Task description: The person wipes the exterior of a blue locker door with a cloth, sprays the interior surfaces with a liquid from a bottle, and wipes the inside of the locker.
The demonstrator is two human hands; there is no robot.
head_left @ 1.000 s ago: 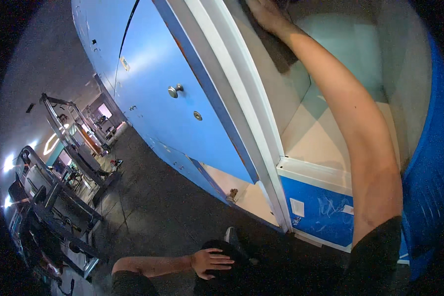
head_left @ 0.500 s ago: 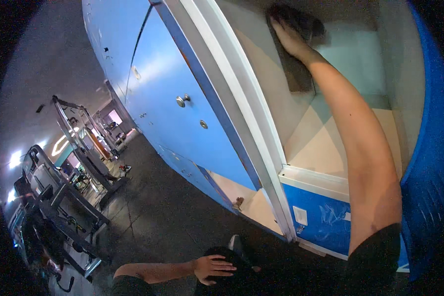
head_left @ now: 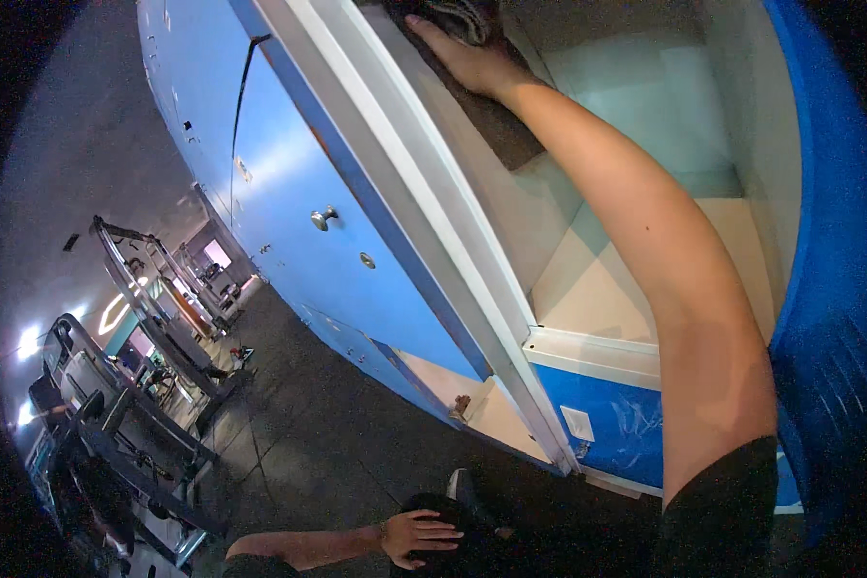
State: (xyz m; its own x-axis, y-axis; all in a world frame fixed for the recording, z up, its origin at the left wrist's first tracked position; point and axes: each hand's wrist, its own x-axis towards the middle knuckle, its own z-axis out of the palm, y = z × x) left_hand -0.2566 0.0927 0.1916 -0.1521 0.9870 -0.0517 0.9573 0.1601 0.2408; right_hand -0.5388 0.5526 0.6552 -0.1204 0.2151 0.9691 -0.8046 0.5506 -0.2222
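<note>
Inside an open locker compartment (head_left: pixel 636 279), my right hand (head_left: pixel 472 65) is closed on a dark towel (head_left: pixel 499 130). Its thumb is visible, while folds of the towel partly hide the other fingers. One end of the towel hangs below the hand along the compartment's left side wall. My right arm reaches in across the pale compartment floor. Low in the view, my left hand (head_left: pixel 419 538) rests on my dark-clothed leg with its fingers stretched out and nothing in them.
A closed blue locker door (head_left: pixel 356 212) with a round metal knob (head_left: pixel 324 218) stands to the left. An open blue door (head_left: pixel 828 318) borders the compartment on the right. Below are another open compartment (head_left: pixel 506 419) and a blue panel (head_left: pixel 617 414). Gym machines (head_left: pixel 116 414) line the dark floor (head_left: pixel 308 405).
My right hand has moved left and upward in the view, taking the towel with it. The view has shifted slightly. My left hand stays on my leg.
</note>
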